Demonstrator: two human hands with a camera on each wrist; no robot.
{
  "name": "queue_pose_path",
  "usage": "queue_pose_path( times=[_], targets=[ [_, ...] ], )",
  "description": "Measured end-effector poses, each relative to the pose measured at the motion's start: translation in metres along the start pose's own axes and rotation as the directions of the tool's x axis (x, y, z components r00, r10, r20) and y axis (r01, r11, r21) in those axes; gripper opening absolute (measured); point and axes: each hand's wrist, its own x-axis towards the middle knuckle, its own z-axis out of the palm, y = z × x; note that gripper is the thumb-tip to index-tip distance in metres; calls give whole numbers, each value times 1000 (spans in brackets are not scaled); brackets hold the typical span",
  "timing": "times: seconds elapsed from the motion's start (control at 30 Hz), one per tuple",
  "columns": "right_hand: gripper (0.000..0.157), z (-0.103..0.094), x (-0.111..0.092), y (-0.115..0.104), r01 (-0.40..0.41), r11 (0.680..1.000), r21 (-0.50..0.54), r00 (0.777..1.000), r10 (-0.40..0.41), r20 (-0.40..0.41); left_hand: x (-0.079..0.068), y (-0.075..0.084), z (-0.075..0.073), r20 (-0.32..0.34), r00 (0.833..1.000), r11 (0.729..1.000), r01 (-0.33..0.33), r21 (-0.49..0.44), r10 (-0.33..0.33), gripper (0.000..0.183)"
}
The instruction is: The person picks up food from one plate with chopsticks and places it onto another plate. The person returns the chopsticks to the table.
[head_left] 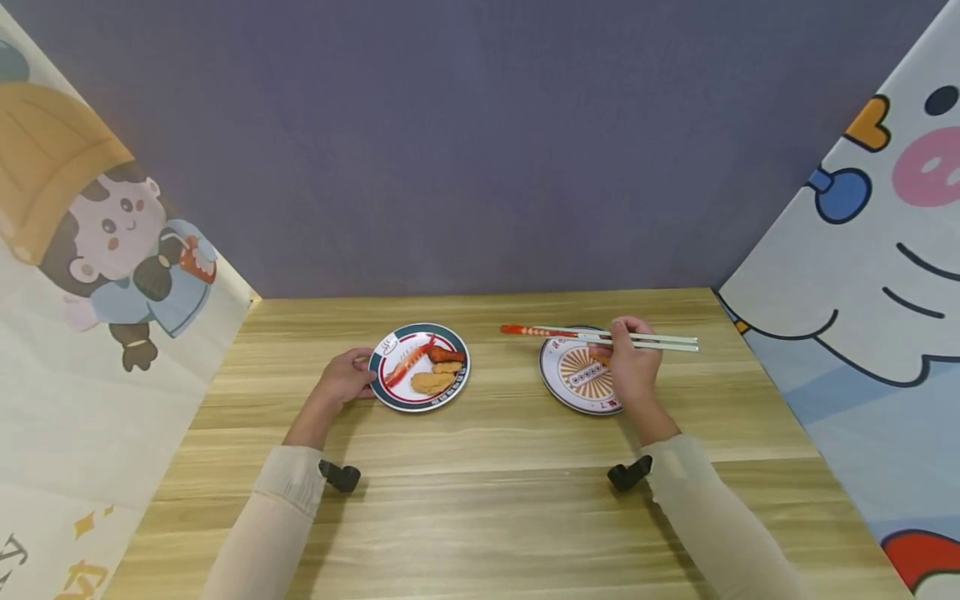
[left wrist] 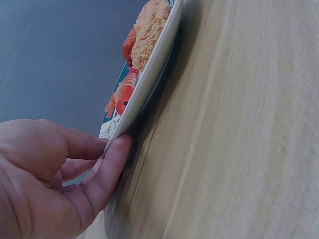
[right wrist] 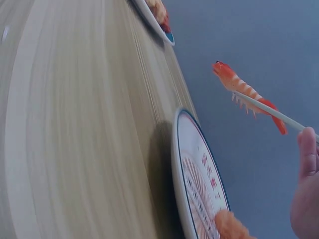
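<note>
My left hand (head_left: pixel 347 377) pinches the rim of a green-and-white plate (left wrist: pixel 154 74), thumb and fingers on either side of its edge. On that plate lie a shrimp (head_left: pixel 407 365), a red piece (head_left: pixel 437 353) and golden fried pieces (head_left: pixel 432 382). My right hand (head_left: pixel 636 367) holds a pair of pale chopsticks (head_left: pixel 660 340) above a second plate (head_left: pixel 553 367). Between the chopstick tips is another red-and-white striped shrimp (right wrist: pixel 244 89), held up off the surface. An orange fried piece (right wrist: pixel 231 226) sits on the second plate, partly covered by the right hand in the head view.
Both plates stand on a wood-grain table (head_left: pixel 480 500), a gap of bare wood between them. A grey-purple wall (head_left: pixel 480 150) rises behind the table. Cartoon-printed panels (head_left: pixel 112 250) flank it left and right.
</note>
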Motion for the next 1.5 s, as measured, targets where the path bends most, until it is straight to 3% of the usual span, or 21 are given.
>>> queue_pose_path(
  times=[0.3, 0.47, 0.8, 1.0, 1.23, 1.5],
  targets=[
    [8, 35, -16, 11, 9, 1000, 5, 996, -9, 93, -2, 1, 0, 0, 1000, 1000, 4, -3, -4, 53],
    [16, 58, -27, 19, 8, 1000, 7, 989, -8, 147, -3, 2, 0, -2, 1000, 1000, -1, -4, 1, 54],
    [10, 102, -46, 39, -20, 999, 39, 982, 12, 190, -2, 0, 0, 0, 1000, 1000, -11, 5, 11, 54],
    [20, 125, -52, 45, -54, 998, -10, 975, 55, 216, -2, -1, 0, 4, 1000, 1000, -23, -2, 23, 54],
    [20, 144, -64, 50, -92, 992, -85, 965, 110, 239, -1, 1, 1, 0, 1000, 1000, -19, -16, 19, 54],
    [16, 161, -76, 62, -71, 993, -90, 967, 91, 236, 0, 0, 1, 1, 1000, 1000, -16, -19, 16, 54]
  ],
)
